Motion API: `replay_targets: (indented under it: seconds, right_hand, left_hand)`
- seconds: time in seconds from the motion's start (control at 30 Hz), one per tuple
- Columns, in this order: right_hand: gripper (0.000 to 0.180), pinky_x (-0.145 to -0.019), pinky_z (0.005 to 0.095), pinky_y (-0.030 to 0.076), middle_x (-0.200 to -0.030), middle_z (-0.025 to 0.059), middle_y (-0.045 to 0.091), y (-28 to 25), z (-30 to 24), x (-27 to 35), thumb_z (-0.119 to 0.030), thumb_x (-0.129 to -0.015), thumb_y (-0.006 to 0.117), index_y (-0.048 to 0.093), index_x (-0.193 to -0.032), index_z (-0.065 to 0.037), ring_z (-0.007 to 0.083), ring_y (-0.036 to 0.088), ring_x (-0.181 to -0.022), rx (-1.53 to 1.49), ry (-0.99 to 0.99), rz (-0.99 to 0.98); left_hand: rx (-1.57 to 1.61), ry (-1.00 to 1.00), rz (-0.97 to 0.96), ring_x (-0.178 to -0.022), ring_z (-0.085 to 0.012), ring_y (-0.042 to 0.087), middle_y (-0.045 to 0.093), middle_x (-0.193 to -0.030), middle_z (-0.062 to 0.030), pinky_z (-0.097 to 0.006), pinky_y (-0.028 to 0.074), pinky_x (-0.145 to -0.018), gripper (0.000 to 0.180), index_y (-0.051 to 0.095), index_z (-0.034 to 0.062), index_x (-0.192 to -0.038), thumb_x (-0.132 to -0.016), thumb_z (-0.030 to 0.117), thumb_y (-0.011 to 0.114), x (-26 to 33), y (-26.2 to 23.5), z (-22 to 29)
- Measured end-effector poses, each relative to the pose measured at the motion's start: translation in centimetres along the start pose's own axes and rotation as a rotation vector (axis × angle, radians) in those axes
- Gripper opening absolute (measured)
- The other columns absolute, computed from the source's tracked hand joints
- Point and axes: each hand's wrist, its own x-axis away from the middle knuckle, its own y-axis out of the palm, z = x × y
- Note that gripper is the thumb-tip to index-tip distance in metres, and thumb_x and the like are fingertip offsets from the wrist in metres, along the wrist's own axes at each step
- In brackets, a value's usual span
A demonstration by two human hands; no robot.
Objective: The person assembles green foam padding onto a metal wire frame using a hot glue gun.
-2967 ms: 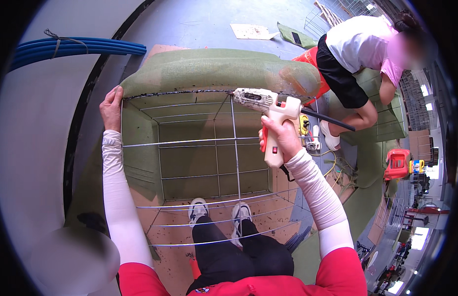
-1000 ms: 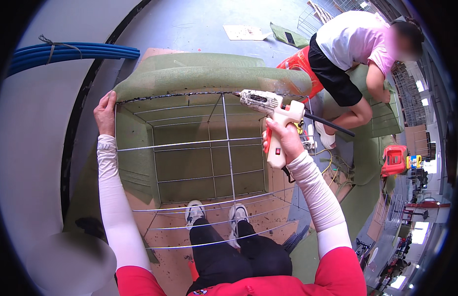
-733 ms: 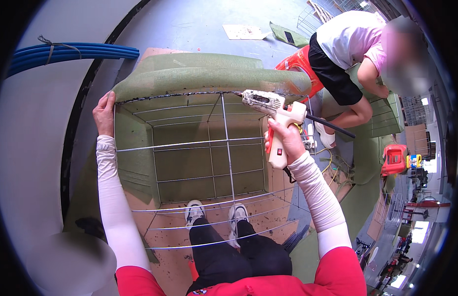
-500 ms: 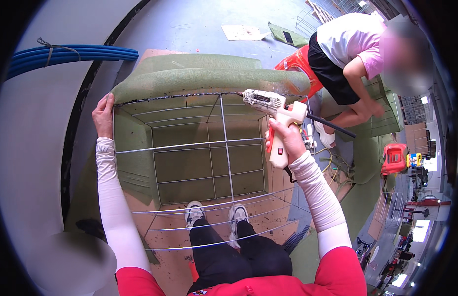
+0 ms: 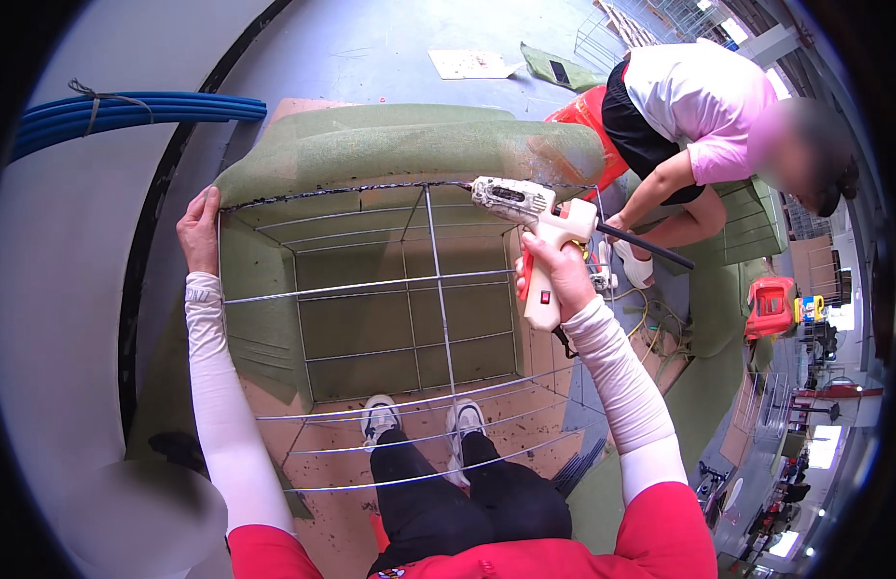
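Observation:
My right hand (image 5: 559, 273) is closed round the handle of a white and red hot glue gun (image 5: 542, 217), a black glue stick (image 5: 650, 241) jutting from its back. The gun's nozzle touches the top wire of a metal wire frame (image 5: 436, 246), along which a dark line of glue (image 5: 342, 191) runs. Green matting (image 5: 390, 152) drapes over that edge and lines the inside of the frame. At the frame's far left corner, my left hand (image 5: 200, 232) pinches the mat's edge against the wire.
A co-worker (image 5: 694, 116) bends over another green-lined wire piece (image 5: 754, 222) at the right, by a red stool (image 5: 585, 116). Blue tubes (image 5: 158, 108) lie at the left. Brown board (image 5: 346, 502) covers the floor under my feet. An orange-red stool (image 5: 771, 307) stands farther right.
The glue gun has shifted very slightly left along the wire. The co-worker has leaned right and a hand has come down nearer the white shoes. My left hand keeps its hold.

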Motion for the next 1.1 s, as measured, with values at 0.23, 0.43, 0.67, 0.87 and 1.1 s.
replay_targets:
  seconds: [0.23, 0.43, 0.67, 0.87, 1.1]
  right_hand:
    - [0.022, -0.045, 0.0282, 0.05, -0.064, 0.0063, 0.058, -0.48, 0.18, -0.01, -0.027, -0.085, 0.061, 0.051, -0.085, -0.008, 0.0155, 0.058, -0.049, -0.013, 0.001, 0.023]
    - [0.023, -0.042, 0.03, 0.049, -0.062, 0.007, 0.058, -0.14, 0.14, -0.08, -0.023, -0.083, 0.062, 0.051, -0.089, -0.005, 0.0165, 0.058, -0.047, -0.031, -0.017, 0.022]
    - [0.023, -0.041, 0.0296, 0.049, -0.062, 0.0068, 0.058, -0.37, 0.05, -0.01, -0.024, -0.083, 0.063, 0.051, -0.089, -0.005, 0.016, 0.058, -0.047, -0.021, -0.004, 0.032]
    - [0.022, -0.042, 0.0295, 0.049, -0.062, 0.0067, 0.058, -0.37, 0.02, 0.03, -0.024, -0.084, 0.062, 0.051, -0.088, -0.005, 0.0158, 0.057, -0.047, -0.025, -0.001, 0.02]
    - [0.022, -0.044, 0.03, 0.05, -0.064, 0.0072, 0.058, -0.64, -0.02, -0.2, -0.025, -0.084, 0.061, 0.051, -0.087, -0.006, 0.0166, 0.058, -0.048, -0.032, -0.001, -0.002]
  left_hand:
    - [0.03, -0.03, -0.008, -0.093, -0.0127, 0.057, 0.062, -0.105, -0.0083, -0.024, 0.045, -0.082, 0.033, 0.065, -0.0038, -0.103, -0.085, 0.023, 0.066, -0.01, 0.22, -0.01]
    - [0.043, -0.025, -0.001, -0.092, -0.0121, 0.057, 0.063, -0.104, -0.0082, -0.023, 0.045, -0.082, 0.033, 0.064, -0.0041, -0.104, -0.085, 0.022, 0.066, 0.03, 0.15, -0.27]
    - [0.05, -0.021, 0.003, -0.086, -0.0086, 0.057, 0.065, -0.098, -0.0053, -0.021, 0.046, -0.079, 0.031, 0.063, -0.0027, -0.107, -0.086, 0.021, 0.064, 0.12, 0.32, -0.15]
    - [0.053, -0.019, -0.002, -0.086, -0.0087, 0.057, 0.065, -0.098, -0.0051, -0.021, 0.045, -0.078, 0.032, 0.063, -0.0027, -0.106, -0.086, 0.021, 0.064, 0.16, 0.23, 0.24]
    - [0.057, -0.026, -0.016, -0.09, -0.0112, 0.057, 0.064, -0.101, -0.0082, -0.023, 0.045, -0.081, 0.034, 0.063, -0.0044, -0.105, -0.085, 0.023, 0.066, 0.19, 0.23, -0.04]
